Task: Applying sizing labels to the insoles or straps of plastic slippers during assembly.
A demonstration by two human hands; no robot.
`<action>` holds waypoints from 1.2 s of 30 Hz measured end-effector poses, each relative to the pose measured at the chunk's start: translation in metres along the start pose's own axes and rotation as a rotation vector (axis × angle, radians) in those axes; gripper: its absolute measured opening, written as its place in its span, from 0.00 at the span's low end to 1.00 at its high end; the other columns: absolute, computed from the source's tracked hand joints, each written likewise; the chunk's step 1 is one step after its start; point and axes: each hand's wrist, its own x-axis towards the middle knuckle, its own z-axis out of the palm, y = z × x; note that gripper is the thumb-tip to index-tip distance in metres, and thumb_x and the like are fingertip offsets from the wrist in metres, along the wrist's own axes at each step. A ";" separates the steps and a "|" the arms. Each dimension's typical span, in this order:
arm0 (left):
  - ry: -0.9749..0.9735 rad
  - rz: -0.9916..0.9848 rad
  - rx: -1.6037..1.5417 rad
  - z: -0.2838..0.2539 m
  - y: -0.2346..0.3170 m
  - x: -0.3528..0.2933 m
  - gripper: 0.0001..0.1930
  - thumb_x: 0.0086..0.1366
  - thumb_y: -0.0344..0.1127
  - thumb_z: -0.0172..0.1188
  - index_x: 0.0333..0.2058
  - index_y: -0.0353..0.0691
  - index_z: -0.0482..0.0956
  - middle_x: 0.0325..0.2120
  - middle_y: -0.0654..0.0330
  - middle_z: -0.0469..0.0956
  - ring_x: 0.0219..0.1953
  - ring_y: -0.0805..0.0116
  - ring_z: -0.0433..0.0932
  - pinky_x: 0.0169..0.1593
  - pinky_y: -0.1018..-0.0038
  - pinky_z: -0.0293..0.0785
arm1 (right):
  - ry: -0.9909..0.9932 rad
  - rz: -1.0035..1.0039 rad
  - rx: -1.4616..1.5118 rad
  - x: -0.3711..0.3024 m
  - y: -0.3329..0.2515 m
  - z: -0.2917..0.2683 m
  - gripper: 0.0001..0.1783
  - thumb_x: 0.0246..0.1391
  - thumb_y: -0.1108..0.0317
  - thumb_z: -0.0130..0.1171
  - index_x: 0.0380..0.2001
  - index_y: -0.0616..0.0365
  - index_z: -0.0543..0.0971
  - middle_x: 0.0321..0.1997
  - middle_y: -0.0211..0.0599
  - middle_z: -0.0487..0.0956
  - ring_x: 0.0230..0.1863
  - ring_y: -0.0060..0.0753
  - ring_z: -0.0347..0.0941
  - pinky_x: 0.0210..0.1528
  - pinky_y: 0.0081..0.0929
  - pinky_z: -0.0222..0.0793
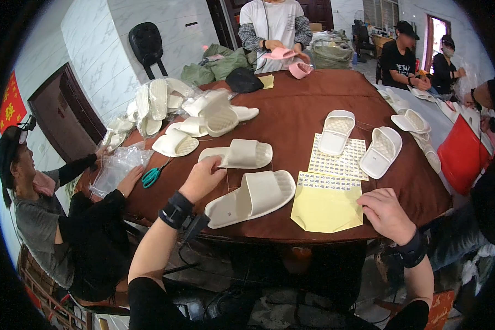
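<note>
My left hand (202, 180), fingers curled, is at the heel end of a cream slipper (250, 154), apparently gripping its near edge. Just in front of it lies a larger-looking cream slipper (239, 201) with a small dark mark on its insole. My right hand (389, 214) has bent fingers at the right edge of a sticker sheet (329, 206), whose yellow backing is bare except for printed rows at the top. Behind it, a fuller sticker sheet (335, 165) lies partly under an upright-facing slipper (336, 132). Another slipper (380, 152) is beside that sheet.
Cream slippers (206, 115), some in clear bags, are heaped at the left back. Turquoise scissors (155, 174) lie near a seated person (44, 220) handling clear plastic bags (121, 168). Across the brown-covered table (308, 99), a standing person holds pink slippers (300, 70). More people sit at the right.
</note>
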 end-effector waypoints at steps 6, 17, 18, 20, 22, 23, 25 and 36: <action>-0.188 0.096 -0.142 0.012 -0.023 0.025 0.26 0.58 0.33 0.64 0.55 0.29 0.73 0.45 0.48 0.81 0.48 0.60 0.79 0.53 0.70 0.74 | -0.031 -0.086 0.081 0.009 -0.020 0.013 0.11 0.53 0.75 0.59 0.41 0.57 0.80 0.46 0.36 0.82 0.49 0.40 0.75 0.56 0.37 0.61; -0.466 -0.129 -0.425 0.028 0.030 0.017 0.25 0.59 0.35 0.66 0.55 0.33 0.74 0.44 0.57 0.82 0.44 0.70 0.79 0.50 0.73 0.75 | -0.036 -0.098 0.093 0.002 -0.019 0.029 0.09 0.56 0.71 0.60 0.41 0.56 0.79 0.45 0.34 0.81 0.49 0.39 0.73 0.52 0.37 0.62; -0.416 -0.044 -0.452 0.036 0.024 0.012 0.21 0.60 0.36 0.64 0.51 0.33 0.78 0.41 0.52 0.83 0.40 0.69 0.80 0.48 0.72 0.76 | -0.028 -0.115 0.093 0.003 -0.020 0.031 0.09 0.56 0.71 0.59 0.41 0.56 0.79 0.46 0.34 0.80 0.50 0.39 0.73 0.52 0.37 0.62; -0.349 -0.047 -0.387 0.053 0.014 0.011 0.18 0.60 0.36 0.63 0.47 0.33 0.80 0.36 0.50 0.83 0.38 0.68 0.81 0.46 0.71 0.77 | -0.022 -0.122 0.087 0.003 -0.022 0.034 0.10 0.56 0.71 0.59 0.42 0.56 0.79 0.46 0.33 0.79 0.51 0.40 0.72 0.52 0.38 0.62; -0.286 -0.051 -0.320 0.057 0.025 0.013 0.15 0.61 0.36 0.62 0.43 0.33 0.82 0.31 0.48 0.83 0.35 0.67 0.82 0.44 0.71 0.78 | -0.021 -0.146 0.065 0.003 -0.023 0.037 0.11 0.55 0.71 0.60 0.42 0.55 0.78 0.48 0.33 0.78 0.52 0.40 0.71 0.52 0.38 0.62; -0.243 -0.035 -0.296 0.058 0.031 0.013 0.13 0.61 0.35 0.60 0.40 0.32 0.82 0.27 0.47 0.82 0.31 0.66 0.82 0.40 0.70 0.78 | -0.021 -0.141 0.065 0.002 -0.024 0.038 0.11 0.55 0.71 0.60 0.42 0.55 0.78 0.48 0.33 0.78 0.52 0.40 0.71 0.52 0.38 0.62; -0.203 -0.020 -0.270 0.057 0.037 0.012 0.11 0.61 0.34 0.59 0.36 0.32 0.83 0.23 0.46 0.81 0.28 0.64 0.83 0.37 0.69 0.78 | -0.011 -0.148 0.034 0.000 -0.026 0.038 0.11 0.54 0.71 0.60 0.43 0.56 0.78 0.48 0.33 0.77 0.52 0.40 0.70 0.52 0.38 0.62; -0.285 -0.458 -0.618 0.002 0.077 0.010 0.12 0.67 0.36 0.56 0.28 0.34 0.79 0.22 0.60 0.79 0.23 0.73 0.77 0.28 0.78 0.74 | -0.034 -0.136 0.059 -0.003 -0.022 0.036 0.15 0.53 0.73 0.61 0.46 0.56 0.77 0.50 0.34 0.77 0.53 0.39 0.70 0.54 0.37 0.62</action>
